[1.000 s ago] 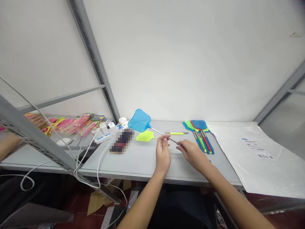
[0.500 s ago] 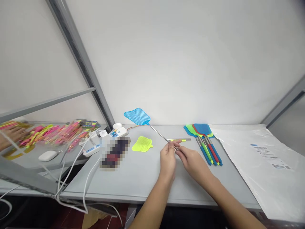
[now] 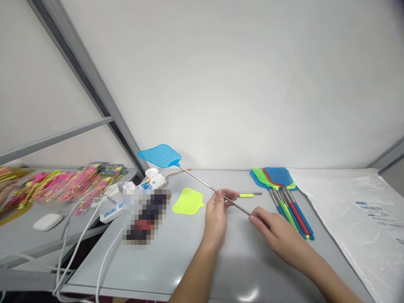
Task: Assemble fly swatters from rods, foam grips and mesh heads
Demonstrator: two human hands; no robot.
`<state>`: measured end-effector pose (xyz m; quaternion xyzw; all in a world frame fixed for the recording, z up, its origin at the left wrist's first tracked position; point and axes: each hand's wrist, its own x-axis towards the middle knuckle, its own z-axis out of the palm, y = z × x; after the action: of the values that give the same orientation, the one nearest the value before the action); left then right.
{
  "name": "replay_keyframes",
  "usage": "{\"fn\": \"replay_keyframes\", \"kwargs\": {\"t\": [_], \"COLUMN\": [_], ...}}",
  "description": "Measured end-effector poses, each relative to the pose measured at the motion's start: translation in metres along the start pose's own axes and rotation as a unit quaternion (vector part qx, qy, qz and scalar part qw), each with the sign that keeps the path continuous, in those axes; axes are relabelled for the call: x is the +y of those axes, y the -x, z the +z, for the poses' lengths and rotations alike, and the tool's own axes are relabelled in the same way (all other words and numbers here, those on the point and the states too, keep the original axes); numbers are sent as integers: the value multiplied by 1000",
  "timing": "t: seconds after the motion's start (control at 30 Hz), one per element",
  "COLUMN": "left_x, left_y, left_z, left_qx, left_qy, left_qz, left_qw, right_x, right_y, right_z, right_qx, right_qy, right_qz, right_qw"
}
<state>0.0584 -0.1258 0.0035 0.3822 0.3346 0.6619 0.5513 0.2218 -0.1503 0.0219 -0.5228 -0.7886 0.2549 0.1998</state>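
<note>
A fly swatter with a blue mesh head (image 3: pixel 160 156) and a thin metal rod slants across the view, raised above the grey table. My left hand (image 3: pixel 216 219) is closed lightly around the middle of the rod, thumb on the near side. Farther down, my right hand (image 3: pixel 279 235) grips the lower end, and its fingers hide whatever grip is there. Flat on the table lies a loose yellow-green swatter head (image 3: pixel 188 202). Behind my left hand rests a metal rod with a yellow grip (image 3: pixel 246 195), partly covered by the fingers.
Several finished-looking swatters (image 3: pixel 279 179) lie piled at the right, beside a white plastic sheet (image 3: pixel 344 198). On the left are a pixelated item (image 3: pixel 147 219), power strips (image 3: pixel 110 213) and white cables. Another person's hand (image 3: pixel 5 190) is among colourful packets (image 3: pixel 85 179) beyond the metal frame.
My right hand has moved down and right, away from my left hand, and more metal rod shows between them. The swatter's blue head appears farther left; the whole view has shifted slightly.
</note>
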Motion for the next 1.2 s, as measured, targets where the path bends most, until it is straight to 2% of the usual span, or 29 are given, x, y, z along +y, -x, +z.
{"fn": "replay_keyframes", "kwargs": {"t": [0.1,0.2,0.33,0.43,0.53,0.6,0.7,0.77,0.9,1.07,1.13,1.2], "left_x": [-3,1,16,29,32,28,17,12,12,26,29,28], "left_y": [3,-1,-11,-17,-18,-16,-8,-3,-5,-23,-27,-27], "left_z": [-1,-7,-14,-11,-2,3,8,8,-2,-26,-31,-32], "left_qx": [-46,-21,21,21,16,-16,-105,-123,-77,72,81,67], "left_qy": [-16,-8,18,10,-5,-42,-106,-117,-89,-20,-17,-19], "left_qz": [-21,14,78,103,110,87,31,29,78,153,156,147], "left_qw": [999,1000,997,994,994,995,988,985,990,985,984,987], "right_x": [1,5,13,15,13,11,7,5,8,32,41,45], "right_y": [-7,-6,5,11,10,5,-5,-10,-11,3,8,9], "right_z": [2,5,10,12,10,8,9,10,13,13,13,12], "right_qx": [-10,-20,-21,8,25,33,46,49,57,52,52,53], "right_qy": [36,58,82,82,66,57,55,64,111,174,184,190], "right_qz": [10,31,41,17,13,18,17,9,-13,-49,-60,-57], "right_qw": [999,998,996,996,997,998,997,997,992,982,980,979]}}
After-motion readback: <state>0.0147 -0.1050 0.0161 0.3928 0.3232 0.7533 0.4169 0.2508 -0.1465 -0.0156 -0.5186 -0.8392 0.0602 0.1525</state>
